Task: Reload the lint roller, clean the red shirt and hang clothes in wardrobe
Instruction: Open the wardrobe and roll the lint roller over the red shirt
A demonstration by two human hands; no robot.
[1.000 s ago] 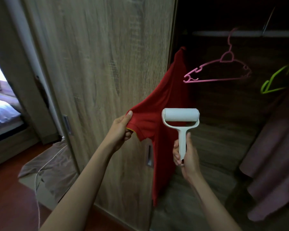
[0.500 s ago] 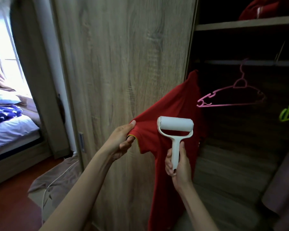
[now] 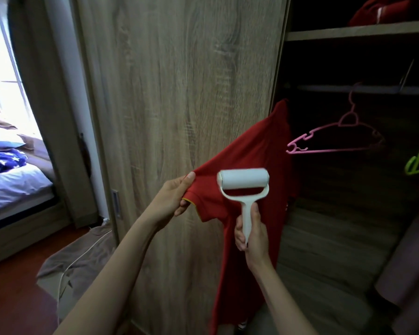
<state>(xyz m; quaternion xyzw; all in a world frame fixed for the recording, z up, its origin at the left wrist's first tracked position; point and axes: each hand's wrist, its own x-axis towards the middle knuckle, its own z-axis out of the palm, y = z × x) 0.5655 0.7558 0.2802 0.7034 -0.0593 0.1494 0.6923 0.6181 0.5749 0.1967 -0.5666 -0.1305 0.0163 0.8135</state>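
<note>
At the wardrobe's open side I see the red shirt (image 3: 249, 165) hanging beside the wooden door (image 3: 179, 117). Left hand (image 3: 172, 201) pinches its sleeve, pulled out taut. Right hand (image 3: 253, 234) grips the lint roller (image 3: 243, 187) handle, fingers curled round it, roll lying against the sleeve. Pink hanger (image 3: 336, 139) hangs behind.

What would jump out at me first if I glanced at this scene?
The bright red shirt hanging at the open wardrobe edge stands out most; the left hand pinches its sleeve and holds it stretched sideways. In front of it the right hand grips a white lint roller by the handle. Behind, a bare pink hanger hangs on the rail in the dark interior.
</note>
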